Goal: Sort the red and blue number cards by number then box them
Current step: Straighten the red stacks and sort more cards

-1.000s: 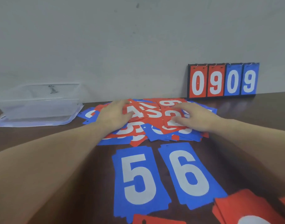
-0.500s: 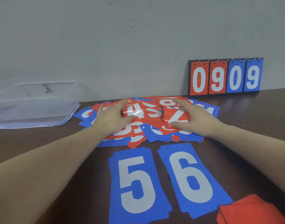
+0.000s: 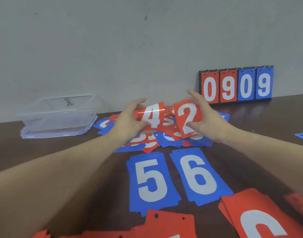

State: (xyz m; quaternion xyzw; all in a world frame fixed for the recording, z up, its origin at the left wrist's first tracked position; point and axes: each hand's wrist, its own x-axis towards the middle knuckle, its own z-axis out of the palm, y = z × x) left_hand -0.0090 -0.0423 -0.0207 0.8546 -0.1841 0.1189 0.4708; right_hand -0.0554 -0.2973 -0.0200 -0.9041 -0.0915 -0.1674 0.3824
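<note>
Two cards lifted: you hold a red 4 card [image 3: 151,115] in your left hand [image 3: 130,121] and a red 2 card [image 3: 188,118] in your right hand [image 3: 207,121], both raised above the mixed pile [image 3: 157,140], faces toward you so the numbers can be read.
Left fingers: curled round the left edge of the 4, thumb on its face; the card bows a little, which suggests thin, flexible plastic.
Right fingers: upper ones fairly straight behind the 2, thumb pressing its lower face, so the card is pinched and tilted.
Mixed pile: red and blue cards overlap face up on the desk [image 3: 44,152], just in front of the scoreboard [image 3: 235,85]; plenty remain unsorted.
Sorted row: a blue 5 card [image 3: 151,181] and a blue 6 card [image 3: 198,176] lie side by side, nearer you than the pile, likely in number order.
Red stacks: more red cards [image 3: 257,217] lie nearest you, well apart from the scoreboard.
Box: the clear box [image 3: 58,117] sits far left of the scoreboard against the wall, seemingly holding no cards, so boxing looks some way off.
Next: each card needs its own place in the red row.
</note>
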